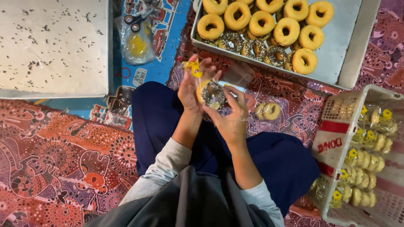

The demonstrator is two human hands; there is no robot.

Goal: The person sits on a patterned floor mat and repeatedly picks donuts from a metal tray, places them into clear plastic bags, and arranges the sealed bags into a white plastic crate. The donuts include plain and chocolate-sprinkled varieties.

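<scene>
head view, looking down on a person seated on a patterned floor mat (54, 159). a sprinkle-covered doughnut (213, 94) inside a clear plastic bag (235, 77) is held above the lap, just short of the mat's far edge. the left hand (194, 86) is curled around the bag's left side, its fingers pinching the plastic near a yellow label (192, 67). the right hand (230, 115) is closed on the bag from below and the right, thumb and fingers pressed against the doughnut through the plastic. a metal tray (349, 46) is seen at the far right, carrying plain glazed doughnuts (286, 30) with sprinkled ones (252, 48) partly beneath them. two bagged doughnuts (267, 111) lie on the mat between tray and knee. a white plastic basket (336, 126) at the right edge is filled with bagged doughnuts bearing yellow labels. a speckled white board (52, 44) occupies the far left corner; beside it, a plastic bag with scissors (136, 35) rests on a blue printed sheet (168, 63).
</scene>
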